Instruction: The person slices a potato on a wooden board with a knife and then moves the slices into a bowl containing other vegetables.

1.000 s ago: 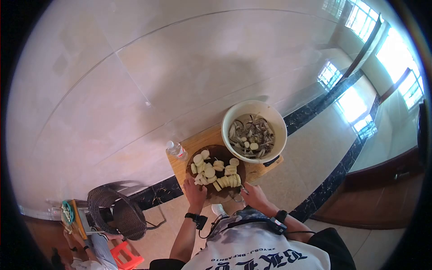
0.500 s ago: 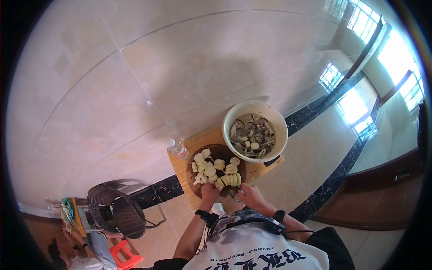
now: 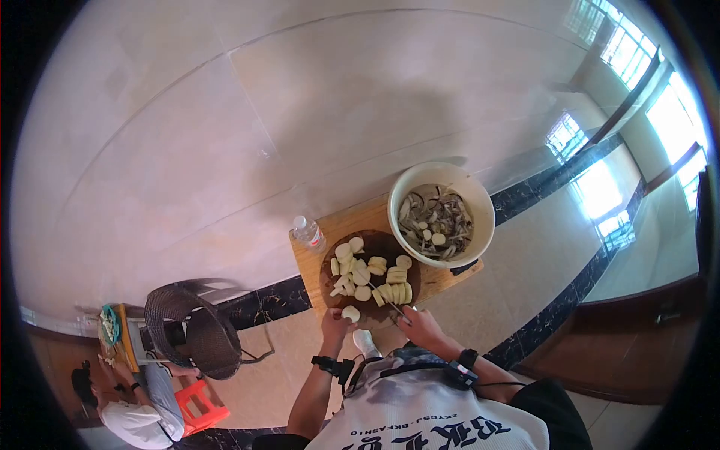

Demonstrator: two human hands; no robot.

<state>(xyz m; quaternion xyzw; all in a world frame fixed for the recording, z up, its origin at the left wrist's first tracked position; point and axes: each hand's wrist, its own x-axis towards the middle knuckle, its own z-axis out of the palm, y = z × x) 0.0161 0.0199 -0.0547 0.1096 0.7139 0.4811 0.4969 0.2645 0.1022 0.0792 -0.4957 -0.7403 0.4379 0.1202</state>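
My left hand [image 3: 334,328] is closed on a pale, round vegetable piece [image 3: 350,313] at the near left edge of a dark round cutting board [image 3: 384,241]. In my right hand [image 3: 420,328] is a knife [image 3: 387,301], its thin blade slanting up and left over the board among the slices. Pale round vegetable slices [image 3: 343,252] lie in a loose heap on the board's left. A row of upright slices [image 3: 394,293] stands near the knife. Their exact kind is hard to tell.
A white basin [image 3: 396,196] of purplish-white strips and pale rounds in liquid stands on the wooden table [image 3: 304,259], behind right of the board. A plastic bottle [image 3: 309,234] stands at left. Farther left are a wicker chair [image 3: 217,349], a red stool [image 3: 201,409] and another person [image 3: 142,412].
My left hand has drawn back leftward from the row of slices, and a pale piece now shows in its fingers. The knife blade now reaches farther over the board. The view has shifted slightly.
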